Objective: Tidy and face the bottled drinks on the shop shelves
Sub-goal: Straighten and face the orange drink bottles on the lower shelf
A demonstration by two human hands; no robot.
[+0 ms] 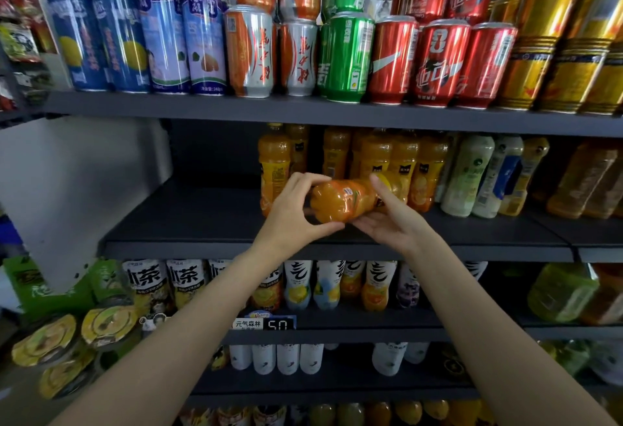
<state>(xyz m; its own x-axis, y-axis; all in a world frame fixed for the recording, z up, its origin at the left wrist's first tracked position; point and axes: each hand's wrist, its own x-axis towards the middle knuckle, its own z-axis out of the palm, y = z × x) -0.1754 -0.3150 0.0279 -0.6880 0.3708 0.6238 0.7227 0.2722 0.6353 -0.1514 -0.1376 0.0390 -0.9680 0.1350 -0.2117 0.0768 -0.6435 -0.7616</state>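
The left hand (pixel 296 209) grips the base end of an orange juice bottle (pixel 347 201), thumb under the base and fingers curled over the top. The right hand (pixel 387 219) supports the same bottle from beneath and the right side; the index finger lies along the label and the palm cups the lower body. Both hands are therefore grasping the bottle. The bottle lies horizontally, base toward the left and near, cap end toward the right and far, held just above the front of the middle shelf (pixel 188 219).

Directly behind the bottle stands a row of upright orange juice bottles (pixel 381 162), set back from the shelf edge. To their right stand pale milky-drink bottles (pixel 472 176) and then amber tea bottles (pixel 586 182). The left part of the middle shelf shows bare dark board. The upper shelf carries cans (pixel 344 58); the lower shelf carries tea bottles with black-and-white labels (pixel 185 280).

Step in hand, as judged: reorienting one orange bottle before placing it in its row. The next move calls for rotating the bottle upright, cap up, turning the label toward the aisle, and setting it down at the front-left of the orange group. Maintain clearance from the standing bottles behind to avoid toppling them.
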